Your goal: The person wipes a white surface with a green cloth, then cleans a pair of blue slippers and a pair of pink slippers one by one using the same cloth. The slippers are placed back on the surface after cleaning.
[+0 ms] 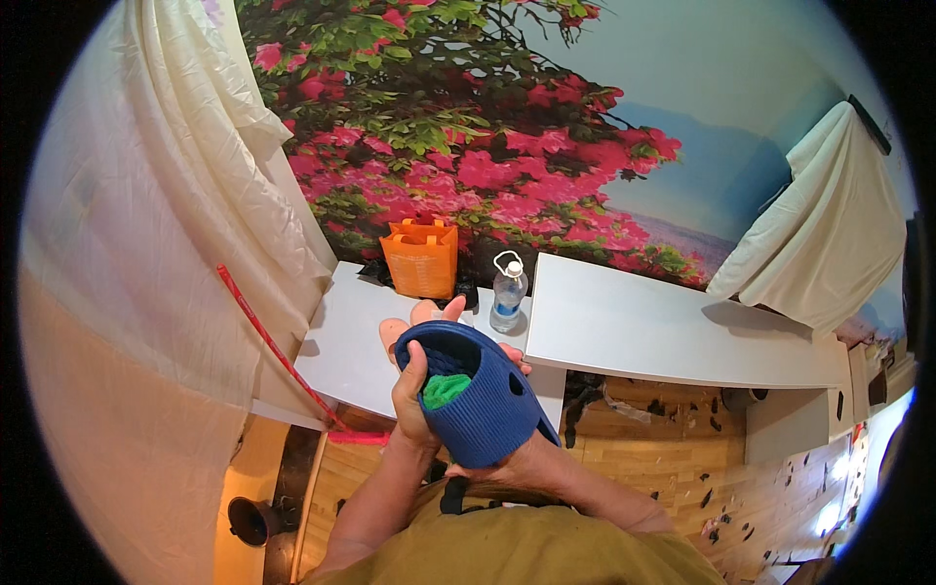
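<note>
A dark blue slide slipper point(478, 414) with a ribbed strap is held up in front of my body. Bunched green cloth point(448, 390) shows in the opening under the strap. My left hand point(413, 400) grips the slipper's left side, its thumb pressed along the edge. My right hand point(515, 460) comes in from the lower right and supports the slipper from below; most of it is hidden, and fingertips show past the slipper's right edge. Beyond the slipper, rounded beige shapes point(392, 333) are partly covered, and I cannot make out what they are.
An orange bag point(421, 261) and a clear bottle point(508, 292) with a handle stand on the white table point(356, 336). A higher white surface point(663, 322) extends right. A red-handled broom point(283, 356) leans at the left, near a dark bucket point(255, 522). Dark scraps point(707, 497) litter the wooden floor.
</note>
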Available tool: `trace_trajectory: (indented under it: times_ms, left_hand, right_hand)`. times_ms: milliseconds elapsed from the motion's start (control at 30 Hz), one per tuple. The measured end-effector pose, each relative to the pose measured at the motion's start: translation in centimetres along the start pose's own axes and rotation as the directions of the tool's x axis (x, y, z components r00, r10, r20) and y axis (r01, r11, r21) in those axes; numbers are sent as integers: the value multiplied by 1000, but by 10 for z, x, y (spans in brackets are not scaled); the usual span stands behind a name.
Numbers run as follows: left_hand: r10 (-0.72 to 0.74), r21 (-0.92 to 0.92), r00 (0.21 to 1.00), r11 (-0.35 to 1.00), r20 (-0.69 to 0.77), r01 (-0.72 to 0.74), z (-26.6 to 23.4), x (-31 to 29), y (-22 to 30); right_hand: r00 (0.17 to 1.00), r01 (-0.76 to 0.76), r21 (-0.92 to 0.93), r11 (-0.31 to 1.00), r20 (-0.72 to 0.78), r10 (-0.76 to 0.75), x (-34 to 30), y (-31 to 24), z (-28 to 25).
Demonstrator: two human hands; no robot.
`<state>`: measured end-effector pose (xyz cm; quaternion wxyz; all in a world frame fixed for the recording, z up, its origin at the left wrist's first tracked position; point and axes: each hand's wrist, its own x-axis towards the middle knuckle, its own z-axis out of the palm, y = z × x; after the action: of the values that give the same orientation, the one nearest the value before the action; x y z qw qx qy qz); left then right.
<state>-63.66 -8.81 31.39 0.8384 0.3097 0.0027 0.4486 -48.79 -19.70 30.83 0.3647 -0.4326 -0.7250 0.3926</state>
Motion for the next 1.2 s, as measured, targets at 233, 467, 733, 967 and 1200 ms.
trace_trajectory:
  times_ms: [233,467,733,967,1200]
  left_hand:
    - [32,-46,996,998,-80,-36,-7,9,6]
    - [169,84,983,983,-66,-163,-9,13,10]
    - [103,49,984,994,-148,-97,-17,13,-2]
    - [102,-19,897,992,-430,-122,-50,16,1]
    - [83,-17,857,994,-508,-106,-70,13,30]
  right_hand:
    - [996,92,-178,980,10,-92,-6,32,4]
    - [892,-302,836,458,77,446,-12,18,-11]
    - [925,-184,872,454,-2,379,-3,6,-19]
    - [980,-193,414,890,47,191,0,17,-16]
    - [978,-209,360,909,91,189,-6,27,-39]
